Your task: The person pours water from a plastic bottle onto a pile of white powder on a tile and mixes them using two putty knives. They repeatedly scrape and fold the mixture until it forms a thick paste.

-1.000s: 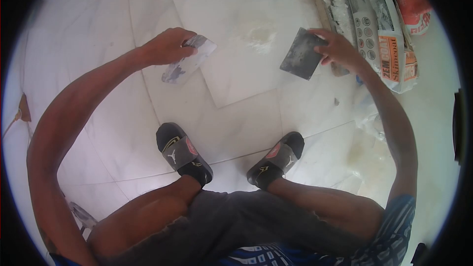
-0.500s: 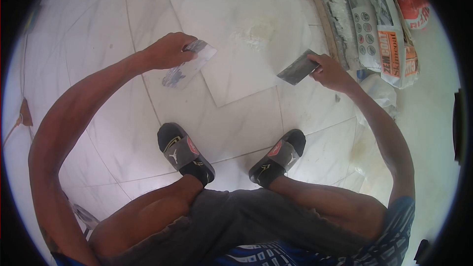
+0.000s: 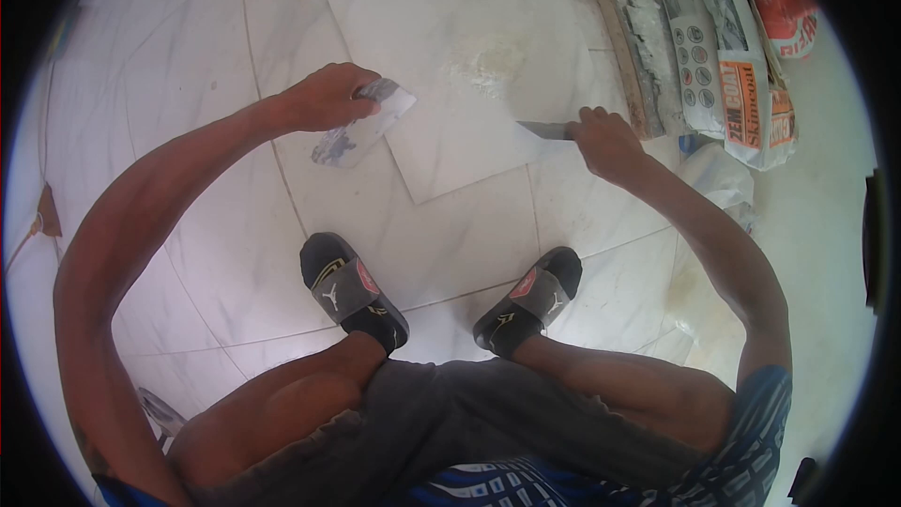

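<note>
My left hand [image 3: 330, 99] is closed on a wide, flat steel scraper [image 3: 364, 130] with a shiny, mirror-like face. The scraper's blade overlaps the left edge of a white square tile [image 3: 432, 169] lying on the floor. In my right hand [image 3: 608, 145], fingers wrapped round its near end, is a grey flat scraper [image 3: 544, 130], seen almost edge-on. Its tip points left over the right part of the tile. A pale, powdery patch [image 3: 488, 66] marks the tile between the two hands, farther from me.
Skimcoat bags [image 3: 741, 99] and a red bag [image 3: 781, 0] lie at the upper right, beside a wooden strip [image 3: 615, 38]. Crumpled clear plastic [image 3: 718, 178] sits below them. My slippered feet [image 3: 352, 291] stand on the marble-look floor [image 3: 441, 263]. A cord [image 3: 21, 244] hangs at far left.
My right hand has turned its scraper from showing its broad dark face to nearly edge-on, moving slightly left. My left hand and its scraper have barely shifted.
</note>
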Tool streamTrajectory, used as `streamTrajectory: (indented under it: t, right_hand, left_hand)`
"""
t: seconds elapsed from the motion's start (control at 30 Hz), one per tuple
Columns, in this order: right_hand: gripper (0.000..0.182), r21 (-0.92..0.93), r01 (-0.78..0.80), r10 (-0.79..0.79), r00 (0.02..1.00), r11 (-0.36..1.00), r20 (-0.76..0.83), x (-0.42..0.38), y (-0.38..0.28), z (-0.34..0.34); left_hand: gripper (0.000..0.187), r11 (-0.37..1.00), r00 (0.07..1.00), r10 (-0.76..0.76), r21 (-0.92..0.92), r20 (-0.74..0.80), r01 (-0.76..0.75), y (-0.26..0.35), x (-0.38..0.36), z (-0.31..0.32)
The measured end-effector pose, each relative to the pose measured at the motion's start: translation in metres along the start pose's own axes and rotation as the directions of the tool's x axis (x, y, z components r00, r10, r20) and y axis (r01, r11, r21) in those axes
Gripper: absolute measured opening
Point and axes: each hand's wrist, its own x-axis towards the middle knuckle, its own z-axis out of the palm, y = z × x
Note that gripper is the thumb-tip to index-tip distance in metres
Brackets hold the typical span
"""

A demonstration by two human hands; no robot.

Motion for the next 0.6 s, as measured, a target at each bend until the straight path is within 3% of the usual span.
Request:
streamTrajectory:
  t: [0.1,0.3,0.4,0.6]
  right_hand:
    - [0.016,0.078,0.021,-0.020,1.000,0.997,-0.015,0.008,-0.009,0.005]
    - [0.021,0.149,0.024,-0.025,1.000,0.989,0.010,0.012,-0.004,-0.005]
    - [0.018,0.093,0.023,-0.026,0.999,0.995,0.037,0.010,0.001,-0.007]
    - [0.025,0.146,-0.011,-0.001,0.997,0.989,0.078,0.010,0.003,-0.001]
  left_hand:
    - [0.025,0.998,1.000,0.003,-0.060,0.029,-0.001,0.000,0.001,0.000]
    - [0.025,1.000,1.000,0.026,0.001,0.000,-0.026,0.001,0.000,0.001]
    - [0.025,0.999,1.000,0.029,0.034,-0.001,-0.029,0.003,0.001,0.001]
    - [0.025,0.999,1.000,0.002,0.035,0.010,-0.002,0.006,0.001,0.002]
